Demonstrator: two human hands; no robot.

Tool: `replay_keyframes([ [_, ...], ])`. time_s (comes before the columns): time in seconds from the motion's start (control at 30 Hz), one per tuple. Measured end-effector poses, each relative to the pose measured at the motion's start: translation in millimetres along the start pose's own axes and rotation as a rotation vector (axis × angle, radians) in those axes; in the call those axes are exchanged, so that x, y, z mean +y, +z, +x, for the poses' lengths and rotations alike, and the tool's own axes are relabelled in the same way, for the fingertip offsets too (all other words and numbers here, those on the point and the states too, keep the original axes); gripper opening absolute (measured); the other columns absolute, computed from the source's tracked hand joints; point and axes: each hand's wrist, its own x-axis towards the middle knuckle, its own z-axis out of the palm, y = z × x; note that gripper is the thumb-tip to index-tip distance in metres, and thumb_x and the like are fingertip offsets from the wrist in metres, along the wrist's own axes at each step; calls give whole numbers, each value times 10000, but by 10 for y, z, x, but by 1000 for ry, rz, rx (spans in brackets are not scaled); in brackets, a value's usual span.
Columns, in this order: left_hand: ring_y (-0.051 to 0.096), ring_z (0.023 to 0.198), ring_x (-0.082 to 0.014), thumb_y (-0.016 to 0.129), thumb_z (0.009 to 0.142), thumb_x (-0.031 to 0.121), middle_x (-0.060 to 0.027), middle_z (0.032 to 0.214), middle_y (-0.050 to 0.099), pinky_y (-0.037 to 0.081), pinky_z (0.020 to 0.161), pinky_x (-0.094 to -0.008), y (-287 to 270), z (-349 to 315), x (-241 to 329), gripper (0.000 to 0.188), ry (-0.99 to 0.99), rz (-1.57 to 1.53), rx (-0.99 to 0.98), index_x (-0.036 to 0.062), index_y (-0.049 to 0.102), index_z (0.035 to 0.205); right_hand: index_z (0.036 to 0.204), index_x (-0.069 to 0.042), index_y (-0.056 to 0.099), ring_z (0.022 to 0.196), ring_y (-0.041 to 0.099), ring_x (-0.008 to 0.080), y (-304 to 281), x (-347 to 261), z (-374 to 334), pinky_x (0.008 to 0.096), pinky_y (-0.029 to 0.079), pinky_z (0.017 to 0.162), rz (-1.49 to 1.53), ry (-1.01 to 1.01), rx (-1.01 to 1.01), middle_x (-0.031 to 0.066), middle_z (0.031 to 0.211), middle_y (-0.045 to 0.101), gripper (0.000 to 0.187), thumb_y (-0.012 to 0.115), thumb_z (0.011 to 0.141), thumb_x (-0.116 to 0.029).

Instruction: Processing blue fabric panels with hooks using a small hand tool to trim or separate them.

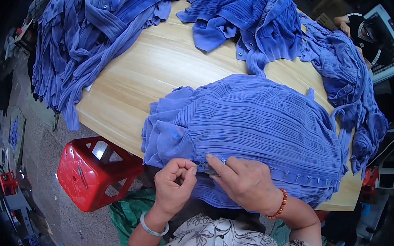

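Observation:
A ribbed blue-violet knit garment lies bunched at the table's near edge. Along its lower side runs a band with a row of small metal fasteners. My left hand is closed in a pinch just left of the band's end; what its fingertips hold, if anything, is too small to name. My right hand rests over the band with its thumb and fingers drawn together. Beneath those fingers shows a small greyish, shiny thing, mostly hidden, whose kind I cannot make out.
Heaps of similar knitwear lie at the table's far left, far middle and right edge. A red plastic stool stands left of the wooden table. Another person's hand shows at the far right.

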Motion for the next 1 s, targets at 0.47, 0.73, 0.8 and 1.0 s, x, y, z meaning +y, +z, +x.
replay_keyframes([
  [0.47, 539, 583, -17, 699, 894, -2, 16, 674, 617, 426, 542, -190, 4, -35, -118, 54, 150, 107, 14, 4, 666, 935, 1234, -101, 680, 545, 572, 169, 89, -40, 17, 328, 443, 473, -72, 0, 35, 15, 694, 497, 435, 772, 810, -142],
  [0.73, 548, 590, -87, 712, 846, -21, -11, 671, 627, 455, 600, -244, -47, -140, -27, 83, 147, 128, -76, 18, 677, 911, 1241, -112, 683, 565, 590, 205, 38, -32, 18, 351, 456, 490, 29, 120, 74, 40, 698, 526, 421, 774, 831, -145],
  [0.8, 557, 596, -105, 717, 835, -17, -28, 684, 643, 455, 587, -249, -143, -182, -6, 87, 142, 177, -115, 34, 686, 898, 1254, -109, 677, 572, 597, 211, 20, -21, 15, 355, 461, 495, 31, 137, 68, 45, 707, 542, 431, 775, 837, -153],
  [1.0, 552, 707, -250, 683, 906, 83, -68, 766, 595, 434, 679, -406, -944, -213, -120, 59, 52, 730, 357, 72, 649, 859, 1294, -96, 641, 576, 613, 240, -1, 61, -73, 350, 482, 495, 87, 268, 122, 71, 818, 604, 470, 780, 869, -243],
])
